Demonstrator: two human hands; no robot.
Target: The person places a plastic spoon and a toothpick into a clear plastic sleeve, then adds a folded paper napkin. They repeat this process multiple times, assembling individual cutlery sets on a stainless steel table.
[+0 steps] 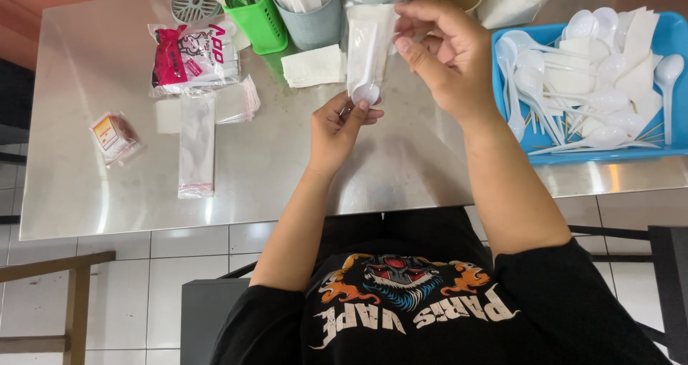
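Over the steel table I hold a narrow clear plastic sleeve upright, with a white plastic spoon and a folded napkin inside it. My left hand pinches the sleeve's lower end, at the spoon's bowl. My right hand grips the sleeve's upper end between thumb and fingers. A folded white napkin lies on the table just behind the sleeve.
A blue tray with several white spoons, napkins and toothpicks stands at the right. Empty clear sleeves, a pink-and-white packet and a small red-and-yellow packet lie at the left. A green basket and grey cups stand at the back.
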